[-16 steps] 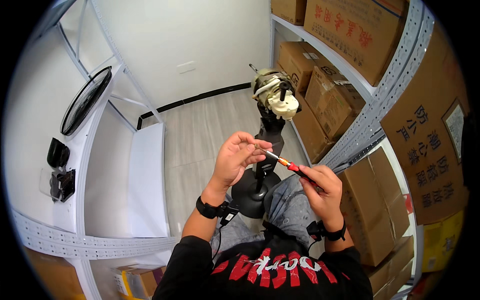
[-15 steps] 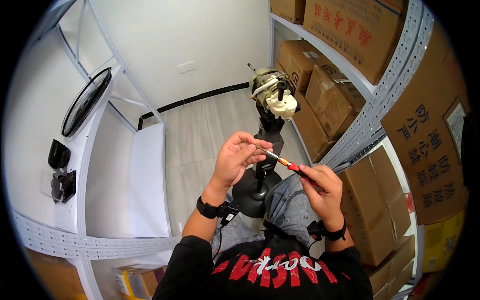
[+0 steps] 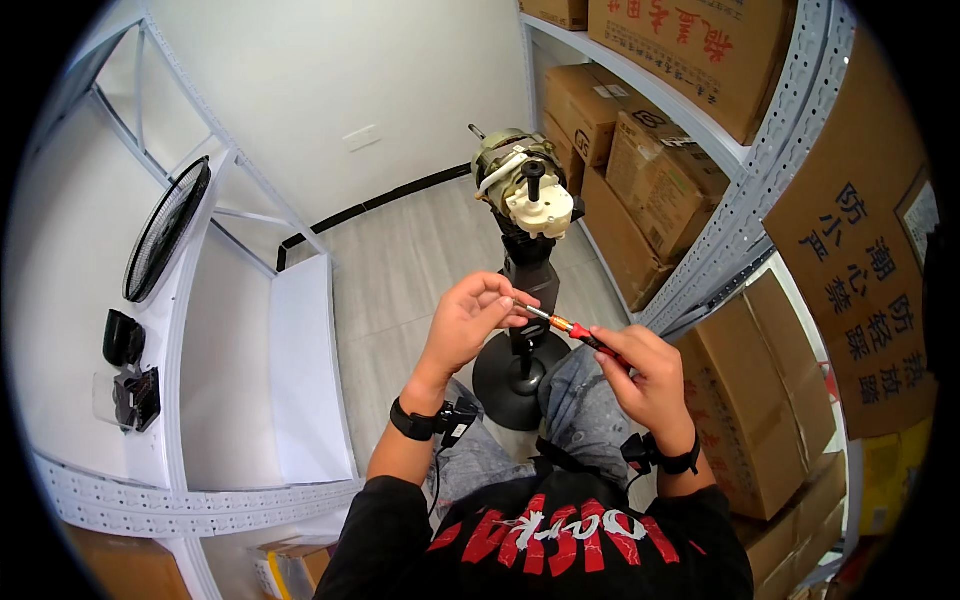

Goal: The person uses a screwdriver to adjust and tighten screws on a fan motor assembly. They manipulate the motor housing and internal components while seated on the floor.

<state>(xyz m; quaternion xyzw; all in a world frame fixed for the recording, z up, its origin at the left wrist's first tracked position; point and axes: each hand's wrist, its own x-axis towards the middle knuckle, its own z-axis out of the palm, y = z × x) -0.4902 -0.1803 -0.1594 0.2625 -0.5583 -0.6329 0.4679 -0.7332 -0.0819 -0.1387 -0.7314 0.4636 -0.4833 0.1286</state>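
A screwdriver [image 3: 563, 325] with a red and black handle, an orange collar and a silver shaft is in my right hand [image 3: 645, 372], its fingers wrapped round the handle. Its tip points left, to the thumb and fingertips of my left hand [image 3: 466, 325], which pinch at it; whatever small thing sits there is too tiny to make out. Beyond my hands stands a pedestal fan with its motor [image 3: 508, 165] bare. A cream gear housing [image 3: 545, 212] with a black knob faces me. The fan's round black base [image 3: 500, 385] rests on the floor by my legs.
On the left shelf [image 3: 175, 385] lie a round black fan grille [image 3: 165, 235], a black plastic cover [image 3: 123, 338] and a small dark part [image 3: 143, 398]. Cardboard boxes [image 3: 660, 185] fill the right-hand rack, with another large box [image 3: 750, 400] beside my right arm.
The view has shifted slightly, so the fan motor and right shelves appear further left. Both hands keep their hold, with the screwdriver tip still at my left fingertips.
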